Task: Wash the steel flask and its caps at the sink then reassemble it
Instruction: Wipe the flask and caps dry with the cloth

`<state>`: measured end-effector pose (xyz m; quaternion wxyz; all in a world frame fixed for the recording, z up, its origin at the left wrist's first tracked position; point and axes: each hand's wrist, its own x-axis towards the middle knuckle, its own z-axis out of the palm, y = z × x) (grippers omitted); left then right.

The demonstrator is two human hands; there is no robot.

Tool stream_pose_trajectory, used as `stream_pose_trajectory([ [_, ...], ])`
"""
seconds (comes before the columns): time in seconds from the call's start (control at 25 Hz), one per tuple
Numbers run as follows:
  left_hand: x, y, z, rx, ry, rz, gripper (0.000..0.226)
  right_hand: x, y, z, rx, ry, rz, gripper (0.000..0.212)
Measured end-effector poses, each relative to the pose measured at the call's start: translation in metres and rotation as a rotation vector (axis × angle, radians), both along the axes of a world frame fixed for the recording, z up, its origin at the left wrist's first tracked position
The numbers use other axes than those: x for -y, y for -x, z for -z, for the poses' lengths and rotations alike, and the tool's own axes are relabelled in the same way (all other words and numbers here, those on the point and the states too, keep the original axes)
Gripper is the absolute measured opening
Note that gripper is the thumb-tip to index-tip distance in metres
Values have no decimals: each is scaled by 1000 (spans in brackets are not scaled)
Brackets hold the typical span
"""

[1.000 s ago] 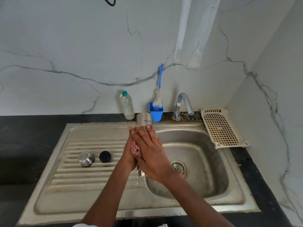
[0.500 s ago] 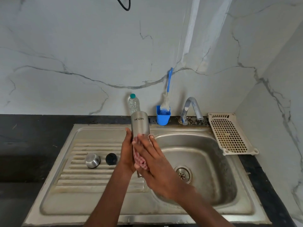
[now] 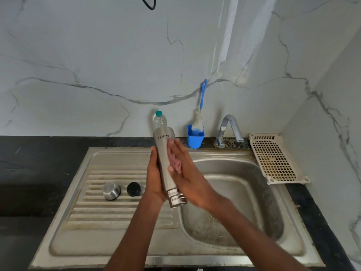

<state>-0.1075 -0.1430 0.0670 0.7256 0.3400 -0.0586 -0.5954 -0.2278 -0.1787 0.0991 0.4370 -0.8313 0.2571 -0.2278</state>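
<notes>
My left hand [image 3: 154, 177] grips the steel flask [image 3: 163, 157] from its left side, above the divide between drainboard and basin. The flask is tilted with its base away from me and its open threaded mouth toward me. My right hand [image 3: 191, 182] lies along the flask's right side, its fingers straight and blurred, and presses a pink scrub pad [image 3: 175, 163] against the steel. The steel outer cap [image 3: 111, 190] and the black inner cap [image 3: 133, 189] sit side by side on the drainboard [image 3: 109, 218], left of my hands.
The sink basin [image 3: 234, 192] lies right of the flask, with the tap [image 3: 230, 124] behind it. A clear plastic bottle [image 3: 160, 120] and a blue holder [image 3: 195, 137] with a bottle brush stand at the wall. A beige perforated tray [image 3: 273, 159] rests on the right counter.
My right hand has slid the pink pad up the flask toward its base. The flask's threaded mouth, hidden by my hands before, now shows below them.
</notes>
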Motion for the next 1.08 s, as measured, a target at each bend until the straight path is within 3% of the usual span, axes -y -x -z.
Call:
stream_pose_trajectory([
  [0.2, -7, -7, 1, -34, -67, 119, 68, -26, 28, 12, -181, 423, -135, 68],
  [0.32, -2, 6, -6, 87, -63, 143, 54, 15, 0, -2, -180, 547, 7, 68],
  [0.36, 0, 8, -11, 103, -37, 152, 51, 33, -10, -12, -155, 528, 95, 67],
  [0.48, 3, 14, -18, 91, 20, 133, 57, 63, -25, -30, -45, 202, 229, 65],
  [0.64, 7, -1, -14, 16, 65, 27, 81, 17, -3, -24, -4, 20, 44, 65],
  [0.84, 9, -12, -6, 32, -75, 48, 78, -32, 44, 4, -214, 370, -122, 62],
  [0.96, 8, 1, -11, -7, -79, 169, 65, -18, 31, 1, -182, 418, -59, 57],
  [1.08, 3, 17, -20, 78, -37, 129, 41, 5, 0, -18, -117, 398, 101, 60],
])
